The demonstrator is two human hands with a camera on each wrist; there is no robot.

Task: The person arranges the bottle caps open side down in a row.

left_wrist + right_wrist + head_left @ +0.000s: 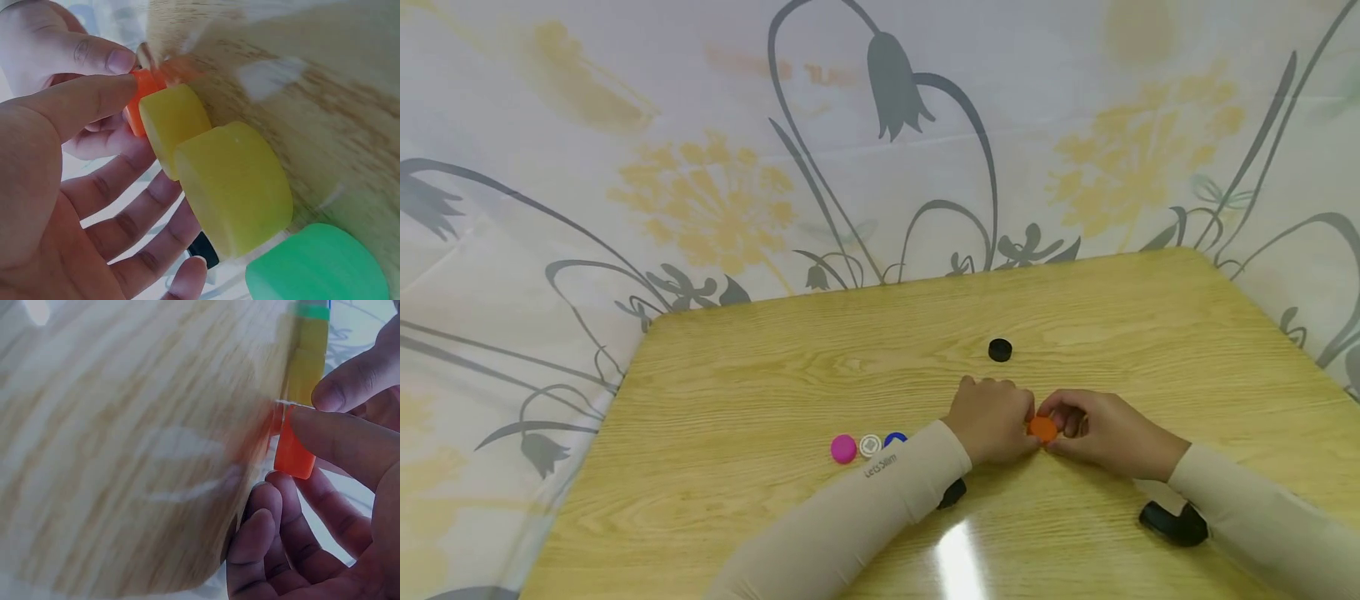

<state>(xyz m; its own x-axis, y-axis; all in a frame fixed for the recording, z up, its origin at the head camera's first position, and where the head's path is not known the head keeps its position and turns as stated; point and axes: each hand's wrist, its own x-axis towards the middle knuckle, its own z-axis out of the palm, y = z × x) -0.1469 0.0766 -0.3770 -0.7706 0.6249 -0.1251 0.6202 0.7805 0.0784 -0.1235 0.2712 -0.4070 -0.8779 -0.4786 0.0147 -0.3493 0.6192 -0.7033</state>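
Note:
A round orange cap (pixel 1042 429) sits on the wooden table between my two hands. My right hand (pixel 1105 429) pinches it from the right, thumb on the near side. My left hand (pixel 992 421) has thumb and index finger on its left side, with the other fingers loosely spread behind the row in the left wrist view. Next to the orange cap stand a smaller yellow cap (pixel 175 125), a larger yellow cap (pixel 240 187) and a green cap (pixel 319 265). The left hand and forearm hide these three in the head view.
Further left in the row lie a pink cap (pixel 843 449), a white patterned cap (pixel 870 446) and a partly covered blue cap (pixel 895 439). Behind the hands stands a black cap (pixel 1000 350). Flower-printed cloth (pixel 880 192) surrounds the table (pixel 722 367).

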